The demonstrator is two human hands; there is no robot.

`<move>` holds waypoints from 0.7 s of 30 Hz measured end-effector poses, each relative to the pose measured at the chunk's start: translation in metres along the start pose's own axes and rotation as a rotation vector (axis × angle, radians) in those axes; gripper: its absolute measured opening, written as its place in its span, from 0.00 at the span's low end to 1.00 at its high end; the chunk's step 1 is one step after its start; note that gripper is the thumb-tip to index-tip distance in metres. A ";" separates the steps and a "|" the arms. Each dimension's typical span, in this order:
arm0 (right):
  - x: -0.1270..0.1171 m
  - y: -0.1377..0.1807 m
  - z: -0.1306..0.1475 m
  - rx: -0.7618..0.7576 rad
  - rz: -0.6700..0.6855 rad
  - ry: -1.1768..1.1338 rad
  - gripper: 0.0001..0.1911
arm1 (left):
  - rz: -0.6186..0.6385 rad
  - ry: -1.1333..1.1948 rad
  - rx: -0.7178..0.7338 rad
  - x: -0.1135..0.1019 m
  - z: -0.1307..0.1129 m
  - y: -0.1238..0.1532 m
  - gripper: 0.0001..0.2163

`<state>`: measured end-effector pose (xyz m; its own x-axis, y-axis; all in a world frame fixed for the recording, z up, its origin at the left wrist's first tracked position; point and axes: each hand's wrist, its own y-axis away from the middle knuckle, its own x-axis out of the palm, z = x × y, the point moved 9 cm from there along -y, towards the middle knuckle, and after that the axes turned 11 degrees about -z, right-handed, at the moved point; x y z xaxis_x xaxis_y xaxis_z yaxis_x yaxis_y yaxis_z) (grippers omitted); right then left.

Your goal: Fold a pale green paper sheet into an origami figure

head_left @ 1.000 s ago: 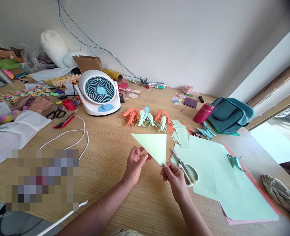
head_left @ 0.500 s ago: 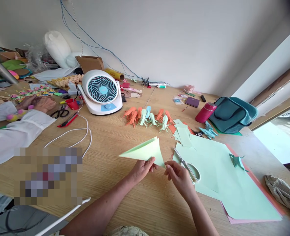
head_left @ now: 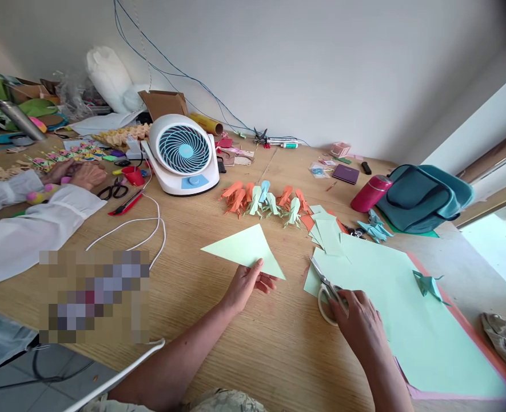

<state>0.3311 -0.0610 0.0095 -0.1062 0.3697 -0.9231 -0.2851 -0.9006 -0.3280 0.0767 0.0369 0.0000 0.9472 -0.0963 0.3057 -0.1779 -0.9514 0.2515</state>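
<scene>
Between the thumb and fingers of my left hand point(head_left: 246, 284) is a folded triangle of pale green paper point(head_left: 239, 246), its long point to the left. My right hand point(head_left: 358, 315) has its fingers wrapped on the white handle of a pair of scissors point(head_left: 323, 286). The scissor blades point up and left, lying at the edge of large pale green sheets point(head_left: 377, 274). Smaller cut green pieces point(head_left: 327, 229) lie just behind the scissors. Farther back stand several folded paper figures point(head_left: 270, 200) in orange, green and blue.
A white fan point(head_left: 184, 154) stands at the back left, its cable point(head_left: 160, 240) looping over the table. To the right are a pink bottle point(head_left: 370, 193), a teal bag point(head_left: 424, 197) and a teal folded figure point(head_left: 428, 286). At the far left rest another person's hands point(head_left: 81, 173).
My right hand has left the paper, moved right and closed on the scissors' handle. The paper triangle, now held by my left hand alone, lies flatter. The view has shifted slightly.
</scene>
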 end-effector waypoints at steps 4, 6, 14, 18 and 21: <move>0.002 0.002 0.001 -0.015 0.013 0.090 0.15 | -0.028 0.034 -0.021 -0.003 0.002 -0.002 0.25; 0.003 0.002 -0.001 -0.014 0.015 0.073 0.13 | -0.031 0.040 -0.043 -0.003 0.003 -0.002 0.26; -0.010 0.002 0.026 0.010 -0.022 -0.378 0.12 | 0.014 0.127 -0.071 0.003 -0.007 0.004 0.26; -0.019 0.007 0.065 -0.154 -0.047 -0.466 0.09 | 0.044 0.168 -0.085 0.006 -0.011 0.007 0.26; -0.022 0.012 0.082 -0.252 -0.064 -0.446 0.07 | 0.060 0.209 -0.087 0.008 -0.014 0.009 0.23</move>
<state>0.2515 -0.0612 0.0427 -0.5073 0.4377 -0.7423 -0.0718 -0.8799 -0.4697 0.0795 0.0319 0.0175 0.8602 -0.0804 0.5035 -0.2628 -0.9162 0.3026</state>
